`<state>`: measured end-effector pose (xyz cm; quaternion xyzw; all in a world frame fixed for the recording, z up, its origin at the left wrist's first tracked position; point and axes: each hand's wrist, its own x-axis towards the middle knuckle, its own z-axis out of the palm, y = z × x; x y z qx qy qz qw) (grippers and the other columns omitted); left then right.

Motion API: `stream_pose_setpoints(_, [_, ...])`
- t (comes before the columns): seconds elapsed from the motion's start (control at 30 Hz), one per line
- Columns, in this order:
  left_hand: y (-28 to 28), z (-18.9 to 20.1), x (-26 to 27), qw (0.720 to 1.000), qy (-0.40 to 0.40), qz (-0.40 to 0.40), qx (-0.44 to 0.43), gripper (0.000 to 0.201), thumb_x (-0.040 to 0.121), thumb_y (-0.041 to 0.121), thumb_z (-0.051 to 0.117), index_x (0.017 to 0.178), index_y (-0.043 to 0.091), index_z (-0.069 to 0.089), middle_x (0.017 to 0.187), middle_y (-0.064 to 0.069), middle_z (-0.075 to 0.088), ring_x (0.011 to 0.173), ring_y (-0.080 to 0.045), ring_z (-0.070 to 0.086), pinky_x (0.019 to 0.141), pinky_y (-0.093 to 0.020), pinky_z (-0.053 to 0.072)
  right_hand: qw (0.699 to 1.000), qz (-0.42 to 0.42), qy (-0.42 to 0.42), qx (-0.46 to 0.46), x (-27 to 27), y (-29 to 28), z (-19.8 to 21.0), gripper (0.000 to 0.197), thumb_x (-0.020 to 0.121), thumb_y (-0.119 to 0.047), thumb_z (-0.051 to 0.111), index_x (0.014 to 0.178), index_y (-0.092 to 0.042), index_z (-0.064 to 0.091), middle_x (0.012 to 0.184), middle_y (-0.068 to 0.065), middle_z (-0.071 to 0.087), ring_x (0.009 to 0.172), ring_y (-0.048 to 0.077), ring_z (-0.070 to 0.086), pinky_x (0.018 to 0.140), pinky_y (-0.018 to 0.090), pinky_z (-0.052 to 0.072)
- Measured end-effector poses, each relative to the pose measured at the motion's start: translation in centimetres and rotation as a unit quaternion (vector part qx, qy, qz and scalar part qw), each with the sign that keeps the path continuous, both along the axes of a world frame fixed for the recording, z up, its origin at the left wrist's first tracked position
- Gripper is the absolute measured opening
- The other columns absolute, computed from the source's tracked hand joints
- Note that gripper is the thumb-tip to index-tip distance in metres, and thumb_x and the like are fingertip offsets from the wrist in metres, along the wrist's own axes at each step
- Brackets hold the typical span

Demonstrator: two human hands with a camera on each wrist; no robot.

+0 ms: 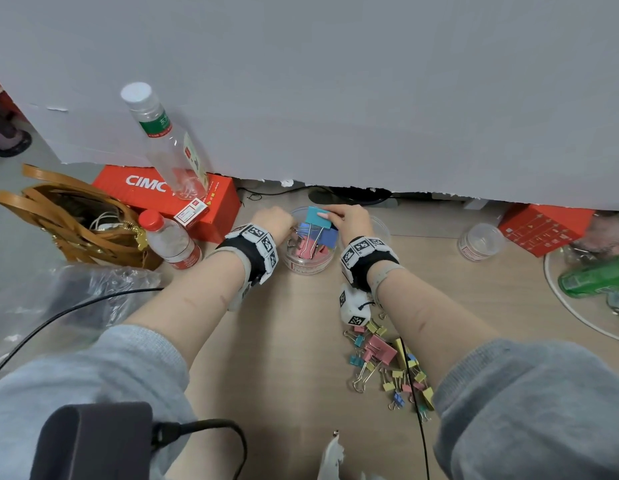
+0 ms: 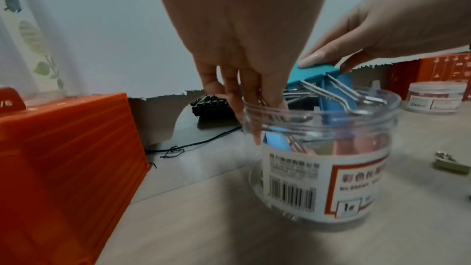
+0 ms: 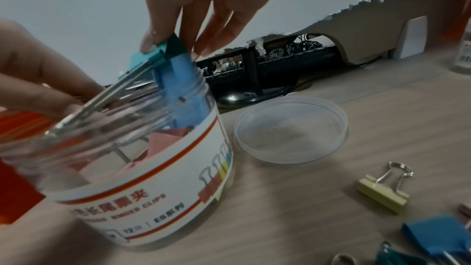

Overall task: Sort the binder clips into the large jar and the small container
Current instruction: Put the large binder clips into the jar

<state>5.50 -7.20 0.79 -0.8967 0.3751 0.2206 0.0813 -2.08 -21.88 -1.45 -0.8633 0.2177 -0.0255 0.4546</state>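
Observation:
The large clear jar stands on the desk and holds pink and blue binder clips. My right hand pinches a large teal binder clip by its body over the jar's mouth, wire handles pointing down into the jar. My left hand grips the jar's rim, fingertips inside and outside the wall. The small container stands to the right. A pile of loose clips lies under my right forearm.
The jar's lid lies upside down just right of the jar. A red box with a tilted bottle, a second bottle and a brown bag crowd the left. Another red box and a green bottle sit right.

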Motion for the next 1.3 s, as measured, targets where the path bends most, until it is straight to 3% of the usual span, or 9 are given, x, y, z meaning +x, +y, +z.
stream_pose_setpoints(0.2, [0.3, -2.1, -0.2, 0.991, -0.050, -0.099, 0.070, 0.040, 0.098, 0.017, 0.036, 0.137, 0.025, 0.039, 0.144, 0.004, 0.040, 0.128, -0.022, 0.034, 0.104, -0.038, 0.028, 0.997, 0.018, 0.018, -0.077, 0.4, 0.3, -0.4, 0.027, 0.090, -0.032, 0.057, 0.110, -0.019, 0.069, 0.100, 0.012, 0.068, 0.100, 0.025, 0.058, 0.086, 0.038, 0.048])
stream_pose_setpoints(0.43, [-0.1, -3.2, -1.0, 0.999, 0.007, -0.022, 0.031, 0.040, 0.098, 0.022, 0.033, 0.137, 0.026, 0.040, 0.153, 0.004, 0.025, 0.146, -0.028, -0.004, 0.116, -0.051, -0.007, 0.975, 0.092, 0.042, -0.197, 0.7, 1.5, -0.6, 0.031, 0.097, -0.028, 0.044, 0.124, -0.026, 0.058, 0.119, 0.006, 0.060, 0.122, 0.020, 0.042, 0.099, 0.032, 0.026])
stream_pose_setpoints(0.6, [0.0, -3.1, -1.6, 0.999, 0.017, 0.031, -0.022, 0.039, 0.095, 0.019, 0.034, 0.132, 0.018, 0.046, 0.153, -0.002, 0.022, 0.146, -0.028, -0.005, 0.118, -0.050, -0.005, 0.941, 0.154, 0.075, -0.291, -0.3, 1.3, -1.1, 0.036, 0.100, -0.035, 0.030, 0.134, -0.035, 0.041, 0.138, -0.012, 0.048, 0.141, 0.020, 0.016, 0.103, 0.036, 0.003])
stream_pose_setpoints(0.77, [-0.2, -3.6, -1.6, 0.998, -0.018, -0.024, 0.048, 0.046, 0.096, 0.030, 0.035, 0.141, 0.023, 0.035, 0.154, -0.007, 0.019, 0.145, -0.033, -0.008, 0.114, -0.056, -0.009, 0.931, 0.145, 0.095, -0.322, 0.1, 2.6, -1.0, 0.035, 0.098, -0.031, 0.036, 0.133, -0.032, 0.043, 0.139, -0.005, 0.040, 0.137, 0.024, 0.019, 0.106, 0.043, 0.013])
stream_pose_setpoints(0.93, [0.8, -3.6, -1.9, 0.989, 0.023, 0.083, -0.123, 0.035, 0.098, 0.029, 0.036, 0.126, 0.022, 0.056, 0.147, 0.002, 0.037, 0.144, -0.023, 0.013, 0.116, -0.045, 0.005, 0.947, 0.067, 0.086, -0.304, -0.2, 3.0, -0.8, 0.048, 0.088, -0.033, 0.057, 0.133, -0.029, 0.042, 0.129, 0.004, 0.044, 0.123, 0.025, 0.035, 0.103, 0.040, 0.021])
stream_pose_setpoints(1.0, [1.4, -3.2, -2.3, 0.986, -0.010, 0.067, -0.154, 0.035, 0.097, 0.030, 0.037, 0.121, 0.018, 0.061, 0.142, -0.001, 0.043, 0.139, -0.022, 0.024, 0.112, -0.038, 0.013, 0.952, 0.050, 0.083, -0.292, -0.5, 3.0, -0.6, 0.056, 0.084, -0.038, 0.061, 0.134, -0.028, 0.039, 0.127, 0.002, 0.045, 0.120, 0.023, 0.038, 0.102, 0.038, 0.024])
stream_pose_setpoints(1.13, [2.1, -2.4, -3.4, 0.971, -0.109, 0.081, -0.196, 0.033, 0.094, 0.036, 0.042, 0.109, 0.013, 0.060, 0.119, -0.008, 0.051, 0.114, -0.026, 0.042, 0.096, -0.036, 0.027, 0.963, 0.017, 0.090, -0.255, -1.9, 2.8, -0.6, 0.043, 0.088, -0.041, 0.056, 0.126, -0.024, 0.046, 0.129, 0.001, 0.045, 0.121, 0.023, 0.038, 0.097, 0.036, 0.026])
stream_pose_setpoints(1.2, [2.0, -2.2, -3.8, 0.962, -0.108, 0.107, -0.227, 0.032, 0.092, 0.033, 0.047, 0.116, 0.013, 0.052, 0.127, -0.009, 0.047, 0.118, -0.027, 0.042, 0.096, -0.037, 0.030, 0.964, 0.022, 0.102, -0.244, -2.5, 2.8, -0.7, 0.038, 0.091, -0.038, 0.051, 0.126, -0.023, 0.047, 0.131, 0.000, 0.046, 0.123, 0.023, 0.037, 0.096, 0.037, 0.026])
stream_pose_setpoints(1.3, [1.2, -2.7, -4.1, 0.975, -0.049, 0.054, -0.209, 0.056, 0.093, 0.021, 0.048, 0.144, 0.019, 0.026, 0.155, 0.000, 0.023, 0.141, -0.019, 0.024, 0.114, -0.041, 0.020, 0.945, 0.080, 0.129, -0.288, -3.1, 2.7, -0.7, 0.040, 0.096, -0.029, 0.044, 0.135, -0.023, 0.040, 0.142, -0.003, 0.040, 0.131, 0.023, 0.030, 0.100, 0.038, 0.024])
